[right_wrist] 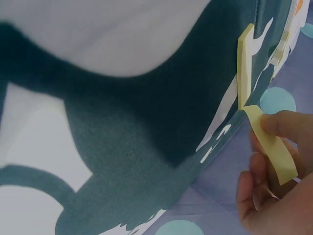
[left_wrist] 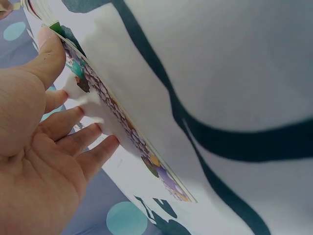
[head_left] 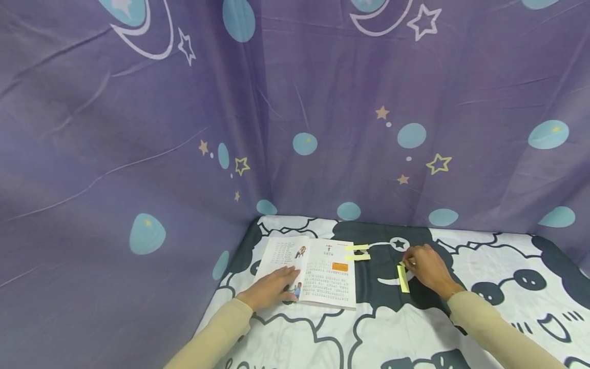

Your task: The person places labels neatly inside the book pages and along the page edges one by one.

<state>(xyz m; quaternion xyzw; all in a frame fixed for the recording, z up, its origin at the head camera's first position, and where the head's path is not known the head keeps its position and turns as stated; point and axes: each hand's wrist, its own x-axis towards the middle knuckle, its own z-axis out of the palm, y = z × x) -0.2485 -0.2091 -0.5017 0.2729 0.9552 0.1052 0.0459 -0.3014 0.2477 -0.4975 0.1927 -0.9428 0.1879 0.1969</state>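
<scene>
An open book (head_left: 329,287) lies on the patterned cloth, with two yellow sticky notes (head_left: 357,257) jutting past its right page edge. My left hand (head_left: 272,288) rests on the lower left page, fingers extended; in the left wrist view its thumb (left_wrist: 45,41) is at the book's edge. Right of the book, a narrow pad of yellow sticky notes (head_left: 403,279) sits on the dark part of the cloth. My right hand (head_left: 428,267) pinches one yellow sticky note (right_wrist: 274,147) between thumb and fingers, its far end meeting the end of the pad (right_wrist: 245,68).
The cloth (head_left: 401,328) has black-and-white cartoon sheep on it. Purple curtains (head_left: 322,102) with stars and moons rise behind it and along the left side.
</scene>
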